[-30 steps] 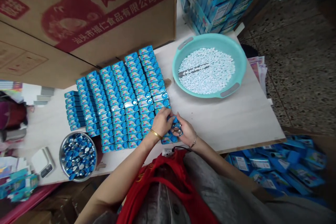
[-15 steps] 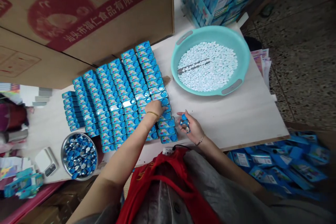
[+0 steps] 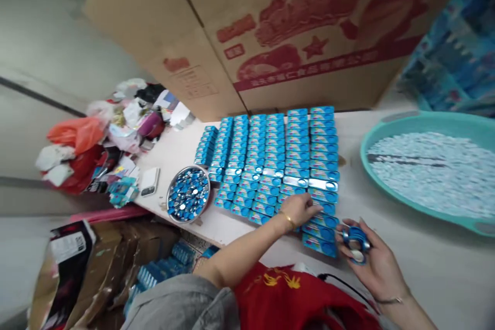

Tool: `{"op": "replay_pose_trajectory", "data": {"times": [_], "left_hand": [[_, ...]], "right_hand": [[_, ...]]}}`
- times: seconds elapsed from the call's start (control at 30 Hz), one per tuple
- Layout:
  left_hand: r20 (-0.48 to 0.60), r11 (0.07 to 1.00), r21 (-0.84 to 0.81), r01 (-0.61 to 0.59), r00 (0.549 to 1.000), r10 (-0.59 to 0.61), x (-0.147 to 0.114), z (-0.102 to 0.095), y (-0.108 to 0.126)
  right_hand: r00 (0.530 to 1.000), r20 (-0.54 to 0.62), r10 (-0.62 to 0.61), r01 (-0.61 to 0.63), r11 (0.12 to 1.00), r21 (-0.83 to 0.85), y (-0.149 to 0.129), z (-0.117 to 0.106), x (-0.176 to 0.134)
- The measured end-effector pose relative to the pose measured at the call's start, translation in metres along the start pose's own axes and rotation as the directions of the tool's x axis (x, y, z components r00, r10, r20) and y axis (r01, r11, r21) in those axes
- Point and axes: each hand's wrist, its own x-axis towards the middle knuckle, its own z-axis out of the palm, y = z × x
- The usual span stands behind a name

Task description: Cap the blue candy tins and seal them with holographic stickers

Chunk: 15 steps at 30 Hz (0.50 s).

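Note:
My left hand (image 3: pixel 298 210), with a gold bracelet at the wrist, reaches over the front right of the rows of small blue tins (image 3: pixel 266 180). Its fingers are curled together at a tin in the right-hand column; what they hold, if anything, is hidden. Palm up beside that column, my right hand (image 3: pixel 377 255) holds several blue and silver round caps (image 3: pixel 356 240). More such caps fill a round metal bowl (image 3: pixel 188 195) left of the tins. Round blue spots show on the right ends of many tins.
A turquoise basin (image 3: pixel 390 193) of small white pellets stands at right. Large cardboard boxes (image 3: pixel 278 82) rise behind the tins. A white scale (image 3: pixel 150 181) sits left of the bowl, near piled bags (image 3: pixel 77 136). Open cartons (image 3: pixel 104 263) stand below the table's left side.
The view has swung left and up, bringing the bags and lower cartons into sight. My left hand stays at the right-hand tins; my right hand still holds the caps.

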Motion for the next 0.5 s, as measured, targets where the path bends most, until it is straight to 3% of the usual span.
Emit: {"op": "replay_pose_trajectory", "data": {"times": [0.07,0.1,0.17,0.27,0.4,0.5], "left_hand": [[0.005,0.902,-0.401,0.163,0.984,-0.176,-0.041,-0.003,-0.040],[0.052,0.768,-0.574,0.284,0.949,-0.312,-0.063,-0.006,-0.062],[0.121,0.617,-0.680,0.396,0.890,-0.439,-0.107,-0.011,-0.107],[0.183,0.432,-0.761,0.484,0.799,-0.573,-0.165,-0.019,-0.172],[0.186,0.202,-0.870,0.449,0.680,-0.709,-0.215,-0.032,-0.241],[0.189,-0.075,-0.973,0.218,0.570,-0.800,-0.231,-0.048,-0.282]], "right_hand": [[1.000,0.016,0.022,-0.021,0.996,-0.090,0.022,0.013,-0.006],[0.999,0.039,0.035,-0.029,0.989,-0.144,0.035,0.026,-0.008],[0.990,0.113,0.079,-0.047,0.964,-0.261,0.063,0.065,-0.010],[0.955,0.251,0.158,-0.030,0.893,-0.448,0.117,0.147,-0.005],[0.870,0.453,0.195,0.177,0.733,-0.657,0.203,0.255,0.021],[0.823,0.556,0.114,0.359,0.654,-0.666,0.260,0.299,0.046]]}}
